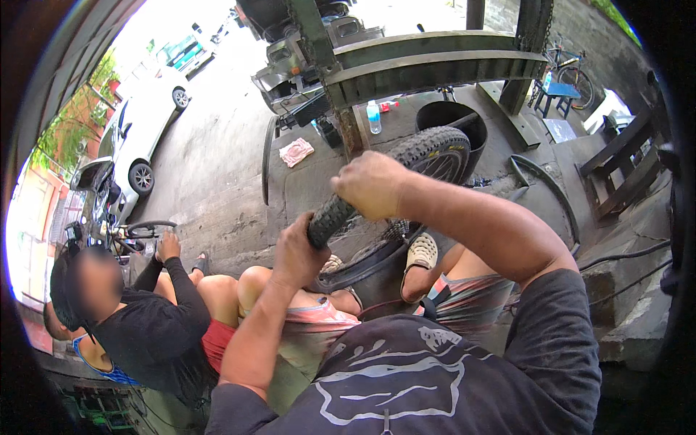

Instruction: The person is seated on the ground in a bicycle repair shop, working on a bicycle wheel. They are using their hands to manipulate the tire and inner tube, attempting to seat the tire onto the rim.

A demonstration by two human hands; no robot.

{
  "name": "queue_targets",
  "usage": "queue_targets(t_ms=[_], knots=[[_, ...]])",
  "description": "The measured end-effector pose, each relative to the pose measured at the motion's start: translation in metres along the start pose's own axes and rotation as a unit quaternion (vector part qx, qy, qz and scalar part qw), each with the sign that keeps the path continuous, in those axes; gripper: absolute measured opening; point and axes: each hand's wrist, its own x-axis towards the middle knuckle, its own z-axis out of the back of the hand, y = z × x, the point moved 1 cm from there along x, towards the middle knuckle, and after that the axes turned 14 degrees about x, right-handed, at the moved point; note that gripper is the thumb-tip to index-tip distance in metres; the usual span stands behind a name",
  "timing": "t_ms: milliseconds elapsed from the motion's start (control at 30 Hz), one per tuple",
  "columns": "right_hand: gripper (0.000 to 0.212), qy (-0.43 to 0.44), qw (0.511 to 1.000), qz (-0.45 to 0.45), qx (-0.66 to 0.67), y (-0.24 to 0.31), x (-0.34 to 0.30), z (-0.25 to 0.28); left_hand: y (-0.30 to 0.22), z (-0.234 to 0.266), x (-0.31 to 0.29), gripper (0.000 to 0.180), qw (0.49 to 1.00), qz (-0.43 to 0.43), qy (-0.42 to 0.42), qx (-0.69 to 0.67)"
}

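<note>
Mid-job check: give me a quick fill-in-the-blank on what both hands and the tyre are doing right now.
1. Both hands grip a knobby bicycle ____.
2. The right hand sits ____ up the tyre than the left hand.
3. The black tub stands ____ the tyre.
4. A plastic ____ with a blue label stands on the concrete beside the metal post.

Missing words: tyre; higher; behind; bottle

A pink rag [296,151] and water bottle [373,117] rest on the concrete floor [210,174].

One knobby bicycle tyre [428,156], one plastic water bottle [373,117], one black tub [471,123], one white car [141,134]
</note>
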Motion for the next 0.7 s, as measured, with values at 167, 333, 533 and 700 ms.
queue_targets(t_ms=[167,333,533,700], knots=[[0.031,0.009,1.000,0.016,0.009,-0.014,-0.003,0.044,-0.020,0.059,0.021,0.070,0.998,0.009,0.016,0.059],[0.038,-0.023,0.993,0.000,0.119,-0.054,-0.034,0.046,-0.045,0.055,0.068,0.068,0.993,-0.065,0.099,0.014],[0.053,-0.015,0.998,-0.036,0.055,-0.027,-0.025,0.019,-0.069,0.027,0.073,0.062,0.992,-0.083,0.084,0.034],[0.036,0.011,0.998,-0.017,0.066,-0.051,-0.014,0.019,-0.062,0.020,0.043,0.065,0.993,-0.001,0.023,0.112]])
